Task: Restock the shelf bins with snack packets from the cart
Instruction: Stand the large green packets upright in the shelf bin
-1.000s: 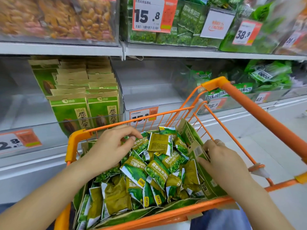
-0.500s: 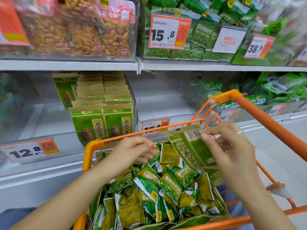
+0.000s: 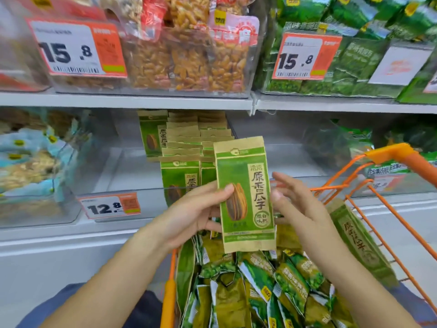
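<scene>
Head view, near first: orange cart (image 3: 387, 223) full of small green snack packets (image 3: 272, 287), one more large seed packet (image 3: 359, 242) leaning on its right wall. Above the cart, sunflower seed packet (image 3: 244, 195) held upright, front facing camera. Left hand (image 3: 189, 216) grips its left edge, thumb on front. Right hand (image 3: 298, 204) beside the right edge, fingers spread and relaxed; contact at the back of the packet can't be confirmed. Beyond: clear shelf bin (image 3: 151, 185) tagged 12.8, rows of matching seed packets (image 3: 179, 157) standing upright.

Doing it well, my read: keep the packet upright and face-out, clear the bin's front lip, slot it in front of the matching row, not the next bin over, which looks bare.

Versus 0.5 s ago: packet was in the right hand, tilted, barcode side showing, low over the cart; left hand was curled by the cart rim. Now turned front-on, raised, passed to the left hand. Camera tilted up.
</scene>
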